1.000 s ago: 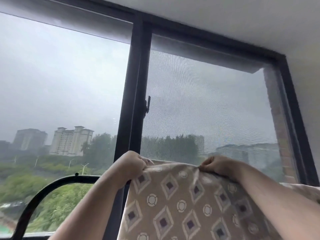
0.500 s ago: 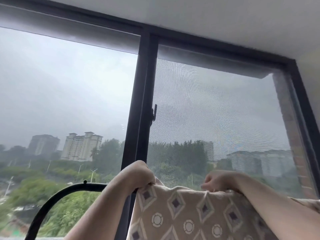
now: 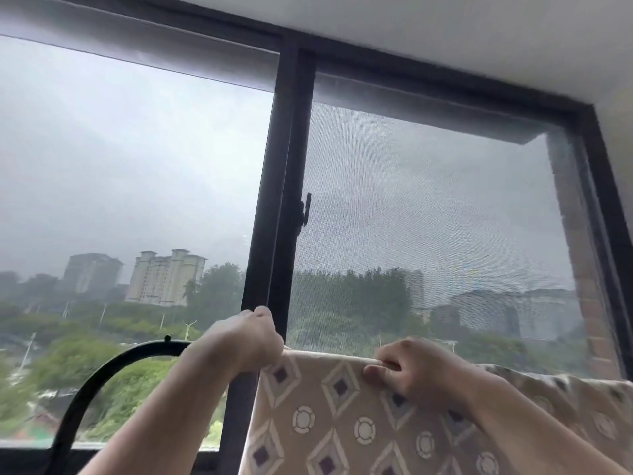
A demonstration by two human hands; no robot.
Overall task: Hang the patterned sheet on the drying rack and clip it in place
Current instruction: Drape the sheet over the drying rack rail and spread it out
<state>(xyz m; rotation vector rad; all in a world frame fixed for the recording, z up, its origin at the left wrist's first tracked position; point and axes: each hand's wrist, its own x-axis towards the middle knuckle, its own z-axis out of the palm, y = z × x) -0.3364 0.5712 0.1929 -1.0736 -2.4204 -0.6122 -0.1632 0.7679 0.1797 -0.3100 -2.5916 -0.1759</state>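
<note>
Our left hand point(image 3: 246, 341) is clenched on the top corner of the patterned sheet point(image 3: 342, 426), right in front of the black window post point(image 3: 286, 200). To the right of that post, our right hand point(image 3: 407, 370) pinches the same top edge, which runs taut between the two. The drying rack point(image 3: 102, 370) curves left of the post and passes behind our left hand.

Patterned sheet point(image 3: 342, 423), hanging below both hands, is showing a beige ground with cream-edged diamonds, each enclosing a dark purple centre, alternating with cream rings. Drying rack point(image 3: 154, 347), curving away left of the left hand point(image 3: 246, 341), is showing plain black. Window frame point(image 3: 291, 166), rising above that hand, is appearing black. Brick wall point(image 3: 596, 320), right of the right hand point(image 3: 407, 368), is showing reddish brown.
</note>
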